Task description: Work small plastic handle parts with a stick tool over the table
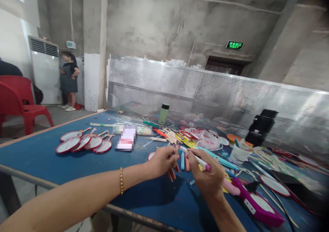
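Note:
My left hand [162, 161] is closed around a small wooden stick [177, 147], whose upper end sticks up past the fingers. Part of a white disc with a red rim [151, 155] shows behind this hand; whether it joins the stick I cannot tell. Pinched in my right hand [209, 172] is a white marker pen [202, 162] with a purple end, its other end pointing toward the stick. Blue and orange sticks [182, 160] lie on the table just beyond, between the two hands.
Several round red-rimmed paddles [89, 142] lie on the blue table [84, 168] at left, beside a phone [126, 138]. Behind stand a green bottle [163, 114] and a perforated metal panel [164, 77]. At right are a white cup [239, 154] and a purple glue gun [259, 204].

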Action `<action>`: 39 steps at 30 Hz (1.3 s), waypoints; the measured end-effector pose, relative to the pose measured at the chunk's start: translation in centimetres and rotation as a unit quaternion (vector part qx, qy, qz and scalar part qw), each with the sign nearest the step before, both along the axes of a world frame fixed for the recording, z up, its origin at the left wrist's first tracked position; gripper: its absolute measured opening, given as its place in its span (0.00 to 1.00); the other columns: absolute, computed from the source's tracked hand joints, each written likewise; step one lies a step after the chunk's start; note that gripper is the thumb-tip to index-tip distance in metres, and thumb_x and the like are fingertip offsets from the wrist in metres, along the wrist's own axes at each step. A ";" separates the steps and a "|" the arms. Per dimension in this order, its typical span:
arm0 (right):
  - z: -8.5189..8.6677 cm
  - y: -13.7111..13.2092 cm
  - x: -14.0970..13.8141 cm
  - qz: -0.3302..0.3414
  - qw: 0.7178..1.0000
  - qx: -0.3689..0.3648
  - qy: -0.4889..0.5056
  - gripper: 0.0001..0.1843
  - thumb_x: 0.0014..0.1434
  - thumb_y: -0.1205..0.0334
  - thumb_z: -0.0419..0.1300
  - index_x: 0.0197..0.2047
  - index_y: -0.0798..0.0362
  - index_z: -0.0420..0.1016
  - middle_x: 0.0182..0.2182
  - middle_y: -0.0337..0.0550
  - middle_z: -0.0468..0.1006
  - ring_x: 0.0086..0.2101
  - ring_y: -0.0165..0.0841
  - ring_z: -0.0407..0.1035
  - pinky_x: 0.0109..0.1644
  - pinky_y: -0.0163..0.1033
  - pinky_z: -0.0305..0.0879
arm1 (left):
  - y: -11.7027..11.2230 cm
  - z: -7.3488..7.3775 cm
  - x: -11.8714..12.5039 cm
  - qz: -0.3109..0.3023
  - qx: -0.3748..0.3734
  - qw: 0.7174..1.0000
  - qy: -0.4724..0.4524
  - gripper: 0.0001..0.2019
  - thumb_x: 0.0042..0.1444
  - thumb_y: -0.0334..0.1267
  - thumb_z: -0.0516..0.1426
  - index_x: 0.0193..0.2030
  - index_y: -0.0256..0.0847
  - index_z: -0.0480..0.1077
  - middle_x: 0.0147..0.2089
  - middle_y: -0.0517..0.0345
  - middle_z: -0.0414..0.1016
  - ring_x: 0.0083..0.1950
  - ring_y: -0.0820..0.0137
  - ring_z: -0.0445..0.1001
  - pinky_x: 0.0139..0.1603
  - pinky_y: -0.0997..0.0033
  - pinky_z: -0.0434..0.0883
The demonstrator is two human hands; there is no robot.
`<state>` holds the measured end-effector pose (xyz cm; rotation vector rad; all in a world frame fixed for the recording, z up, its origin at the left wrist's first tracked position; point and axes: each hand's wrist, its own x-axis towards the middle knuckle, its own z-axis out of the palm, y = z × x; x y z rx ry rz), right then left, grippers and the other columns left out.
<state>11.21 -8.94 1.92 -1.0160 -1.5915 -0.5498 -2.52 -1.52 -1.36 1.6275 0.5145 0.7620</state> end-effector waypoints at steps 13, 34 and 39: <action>-0.4 0.3 0.1 0.045 0.998 -0.040 -0.023 0.06 0.61 0.66 0.58 0.36 0.52 0.77 0.30 0.41 0.81 0.30 0.31 0.75 0.37 0.34 0.70 | -0.5 0.4 0.0 0.010 0.027 1.000 0.009 0.11 0.60 0.46 0.52 0.36 0.40 0.58 0.25 0.60 0.72 0.17 0.74 0.71 0.15 0.77 0.69; -0.4 0.5 0.1 0.022 0.999 -0.041 -0.010 0.06 0.61 0.65 0.58 0.36 0.52 0.77 0.27 0.39 0.79 0.27 0.30 0.74 0.34 0.33 0.69 | -0.6 0.6 -0.1 0.015 0.018 1.000 0.019 0.09 0.61 0.43 0.50 0.36 0.39 0.58 0.24 0.61 0.71 0.16 0.74 0.70 0.15 0.78 0.68; -0.3 0.4 0.0 0.021 0.999 -0.040 -0.022 0.07 0.61 0.65 0.58 0.35 0.52 0.77 0.28 0.40 0.80 0.28 0.30 0.75 0.35 0.33 0.69 | -0.6 0.5 -0.1 0.017 0.024 0.999 0.019 0.07 0.61 0.41 0.50 0.36 0.40 0.58 0.24 0.61 0.72 0.16 0.74 0.71 0.15 0.77 0.69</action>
